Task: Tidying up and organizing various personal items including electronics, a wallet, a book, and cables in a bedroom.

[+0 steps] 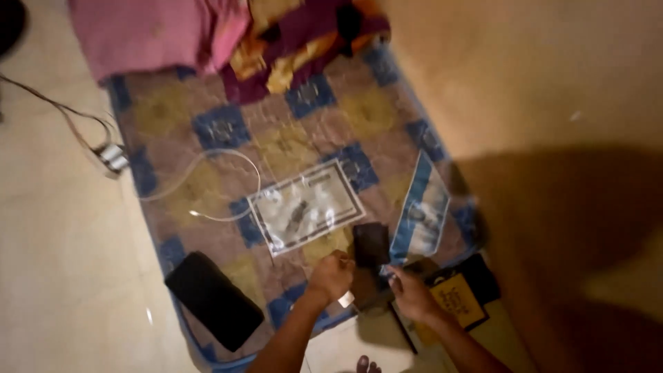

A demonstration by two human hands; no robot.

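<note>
My left hand (331, 275) and my right hand (412, 293) meet low in the head view, over the near edge of a checked mat (228, 128). Both hands grip a small dark flat object (371, 244), held upright between them; its kind is too blurred to tell. A white strip shows at my left wrist. Just behind the hands lies a clear plastic sleeve with a printed sheet (305, 205). A second clear sleeve with blue edges (423, 211) lies to the right of the dark object.
A black flat rectangular thing (214, 299) lies on the mat's near left corner. A white cable (207, 186) runs to a plug block (112, 157) on the floor. Pink and patterned bedding (207, 34) is piled at the far end. A yellow-and-black booklet (459, 297) sits near my right hand.
</note>
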